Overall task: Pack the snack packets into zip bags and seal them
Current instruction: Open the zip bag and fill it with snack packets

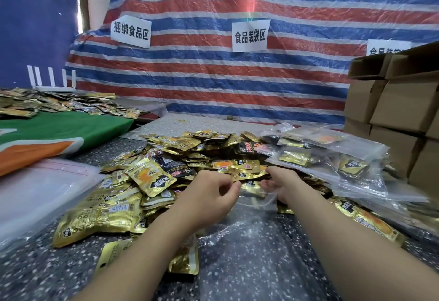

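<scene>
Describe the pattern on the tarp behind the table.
The tarp has red, blue and white horizontal stripes, shown best in the head view.

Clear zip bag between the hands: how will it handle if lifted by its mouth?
The zip bag looks thin and crinkled, so it will likely sag and fold. It lies flat and looks empty, so probably very light. Its glossy film may slip between the left hand and right hand.

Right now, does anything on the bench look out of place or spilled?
Mostly a loose heap of gold packets, as expected. One oddity: a gold packet lies under the clear zip bag near the left forearm, apart from the pile.
</scene>
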Demonstrator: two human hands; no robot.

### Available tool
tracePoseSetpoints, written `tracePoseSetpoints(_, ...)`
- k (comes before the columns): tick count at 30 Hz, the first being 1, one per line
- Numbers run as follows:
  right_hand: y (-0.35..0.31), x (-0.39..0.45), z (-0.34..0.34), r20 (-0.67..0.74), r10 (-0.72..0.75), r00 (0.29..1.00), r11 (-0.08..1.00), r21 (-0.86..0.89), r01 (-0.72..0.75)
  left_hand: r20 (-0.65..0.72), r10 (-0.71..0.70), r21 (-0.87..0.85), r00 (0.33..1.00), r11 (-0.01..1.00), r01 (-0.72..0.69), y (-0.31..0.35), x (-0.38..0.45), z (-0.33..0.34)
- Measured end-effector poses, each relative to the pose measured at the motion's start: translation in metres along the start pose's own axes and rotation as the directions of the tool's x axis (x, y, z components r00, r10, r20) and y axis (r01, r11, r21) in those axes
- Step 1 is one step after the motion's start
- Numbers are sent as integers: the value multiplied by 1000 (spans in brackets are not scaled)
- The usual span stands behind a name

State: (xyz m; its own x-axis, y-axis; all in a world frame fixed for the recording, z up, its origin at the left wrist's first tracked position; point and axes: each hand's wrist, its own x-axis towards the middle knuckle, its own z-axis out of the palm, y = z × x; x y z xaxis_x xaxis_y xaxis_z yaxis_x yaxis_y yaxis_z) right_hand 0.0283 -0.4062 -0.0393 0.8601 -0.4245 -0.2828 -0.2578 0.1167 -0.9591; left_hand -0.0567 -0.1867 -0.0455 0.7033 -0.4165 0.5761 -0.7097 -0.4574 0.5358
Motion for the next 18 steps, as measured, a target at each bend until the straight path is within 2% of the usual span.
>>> tracePoseSetpoints(8,-2,0,6,-52,111,992,982,157,-102,-2,5,24,1000,1000,-5,4,0,-1)
tracePoseSetpoints(11,-2,-10,8,-99,115,988,968,235,-89,-9,1,10,1000,1000,-1,4,-1,-2)
tracePoseSetpoints(15,11,-34,-1,-238,85,968,953,304,-8,-46,20,-16,999,1000,-20,6,0,-2)
tracePoseSetpoints(18,27,-50,-14,-179,97,979,959,278,-44,-69,29,-3,997,1000,-29,6,0,-2)
